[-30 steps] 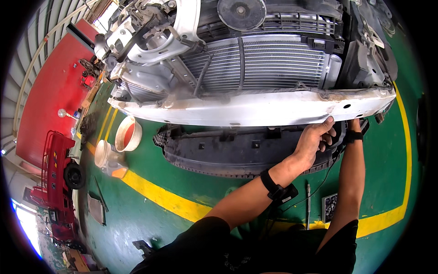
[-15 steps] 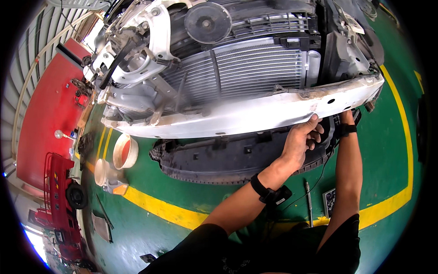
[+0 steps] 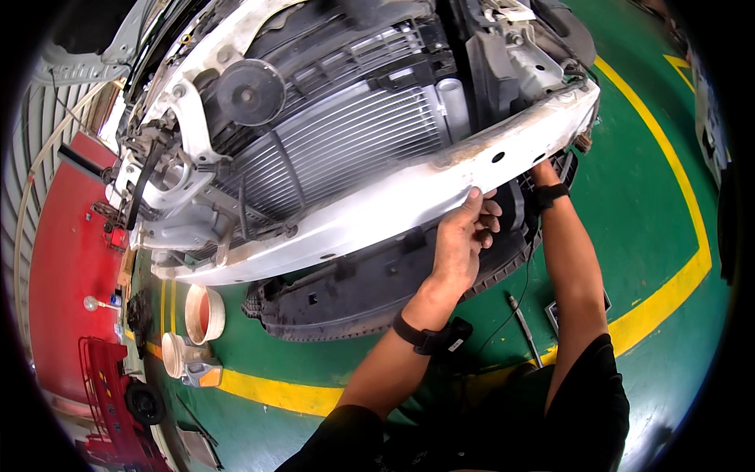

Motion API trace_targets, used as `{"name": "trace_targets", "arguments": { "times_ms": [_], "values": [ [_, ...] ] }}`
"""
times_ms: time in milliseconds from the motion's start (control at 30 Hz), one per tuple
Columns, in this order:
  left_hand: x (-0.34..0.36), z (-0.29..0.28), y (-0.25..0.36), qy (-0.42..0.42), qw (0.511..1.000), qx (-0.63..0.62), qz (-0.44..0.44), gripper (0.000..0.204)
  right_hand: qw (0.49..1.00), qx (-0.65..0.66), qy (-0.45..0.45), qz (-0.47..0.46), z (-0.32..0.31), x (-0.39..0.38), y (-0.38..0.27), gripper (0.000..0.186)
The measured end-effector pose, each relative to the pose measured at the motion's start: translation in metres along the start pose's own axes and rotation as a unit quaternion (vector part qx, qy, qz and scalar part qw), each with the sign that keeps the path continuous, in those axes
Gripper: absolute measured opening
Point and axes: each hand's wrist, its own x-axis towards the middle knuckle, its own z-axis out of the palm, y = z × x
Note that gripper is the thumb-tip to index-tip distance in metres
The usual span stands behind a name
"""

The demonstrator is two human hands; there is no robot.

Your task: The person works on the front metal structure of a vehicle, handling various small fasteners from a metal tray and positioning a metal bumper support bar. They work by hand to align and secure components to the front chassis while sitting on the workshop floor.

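A white front bumper beam (image 3: 377,206) of a vehicle runs across in front of a finned metal radiator (image 3: 346,141). My left hand (image 3: 462,244) is at the beam's lower edge, its thumb up against the metal and its fingers curled in. Whatever those fingers may hold does not show. My right hand (image 3: 543,171) reaches under the right part of the beam, its fingers hidden behind it. Below the beam, a long black plastic undertray (image 3: 354,295) sits low over the floor, partly covered by my left hand and forearm.
A long metal tool (image 3: 525,332) and a small tray (image 3: 553,317) lie near my right forearm. At the left stand white buckets (image 3: 204,313) and a plastic jug (image 3: 203,373). Farther left is a red cart (image 3: 106,393). Yellow lines (image 3: 275,393) cross the green floor.
The whole view has shifted and tilted, so the beam now slopes up to the right more steeply. Both hands keep their places at the beam.
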Motion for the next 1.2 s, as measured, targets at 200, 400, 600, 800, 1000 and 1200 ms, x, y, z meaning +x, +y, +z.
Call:
{"name": "trace_targets", "arguments": {
  "times_ms": [200, 400, 600, 800, 1000, 1200],
  "values": [
    [0.000, -0.001, -0.001, 0.019, 1.000, 0.007, 0.009, 0.052, 1.000, 0.004, -0.001, 0.003, 0.005, -0.007, 0.002, 0.029],
    [0.000, 0.002, -0.001, 0.022, 1.000, 0.016, 0.003, 0.051, 1.000, 0.002, -0.004, -0.001, 0.008, -0.009, -0.002, 0.030],
    [0.001, 0.001, 0.000, 0.021, 1.000, 0.014, 0.001, 0.050, 1.000, -0.002, -0.003, -0.003, 0.009, -0.006, -0.002, 0.030],
    [0.002, 0.002, -0.002, 0.028, 0.999, 0.019, 0.004, 0.049, 1.000, -0.004, -0.004, -0.003, 0.010, -0.009, -0.002, 0.030],
    [0.001, 0.002, -0.002, 0.031, 0.999, 0.009, 0.005, 0.050, 1.000, -0.005, -0.003, -0.004, 0.012, -0.010, -0.001, 0.030],
    [0.004, 0.001, -0.006, 0.033, 0.999, 0.020, 0.013, 0.047, 1.000, -0.009, -0.002, -0.003, 0.013, -0.011, 0.001, 0.030]
  ]
}}
